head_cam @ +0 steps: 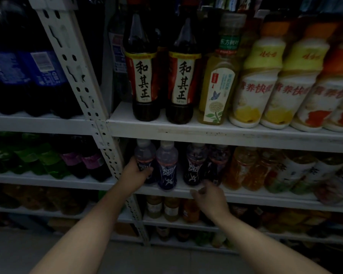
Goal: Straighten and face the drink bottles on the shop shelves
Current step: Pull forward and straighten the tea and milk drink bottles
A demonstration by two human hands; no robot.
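Observation:
Several purple sports-drink bottles stand on the middle shelf (186,191). My left hand (136,173) grips the leftmost purple bottle (145,155) round its lower body, beside the white upright post. A second purple bottle (166,165) stands just to its right, touching it. Two darker purple bottles (195,165) stand further right. My right hand (208,196) hovers at the shelf's front edge below those darker bottles, fingers loosely curled and holding nothing.
The shelf above (206,133) carries two dark tea bottles (144,76), a yellow tea bottle (218,84) and white milk-drink bottles (253,91). Orange drinks (240,169) stand right of the purple ones. A perforated white post (107,155) divides the bays; cola bottles (38,76) fill the left bay.

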